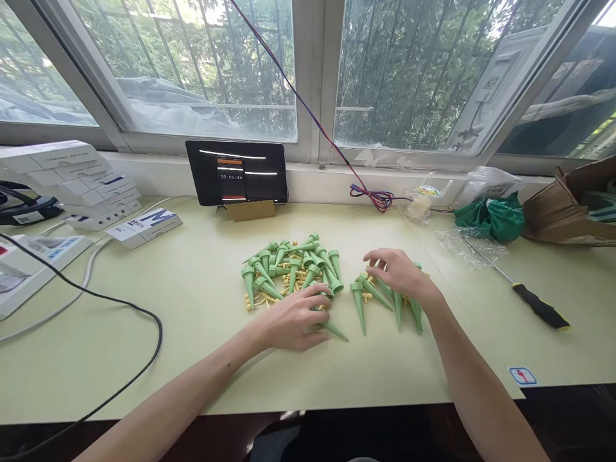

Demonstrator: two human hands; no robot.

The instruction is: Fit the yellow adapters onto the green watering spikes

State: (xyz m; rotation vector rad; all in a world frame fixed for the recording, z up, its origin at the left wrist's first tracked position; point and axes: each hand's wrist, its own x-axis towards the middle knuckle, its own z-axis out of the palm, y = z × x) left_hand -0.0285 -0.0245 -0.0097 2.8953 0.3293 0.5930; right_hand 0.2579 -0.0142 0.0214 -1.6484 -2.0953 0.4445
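My left hand [296, 319] is at the near edge of a heap of green watering spikes [293, 273]. Its fingers curl over one green watering spike [335, 330], whose tip points right and toward me; the cap end is hidden under the hand. Small yellow valve pieces [312, 276] lie among the heaped spikes. Over a smaller group at the right, my right hand [397, 273] is bent, with thumb and forefinger apart and nothing visible between them. Below it, a green spike [358, 307] lies with its tip toward me, beside several others partly covered by the hand.
A tablet [264, 173] leans on a cardboard stand [250, 210] at the back. White boxes [144, 226] and cables [154, 333] lie left. A screwdriver [539, 305], a green bag [495, 215] and a cardboard box [553, 205] are right. The table edge [366, 405] runs close to me.
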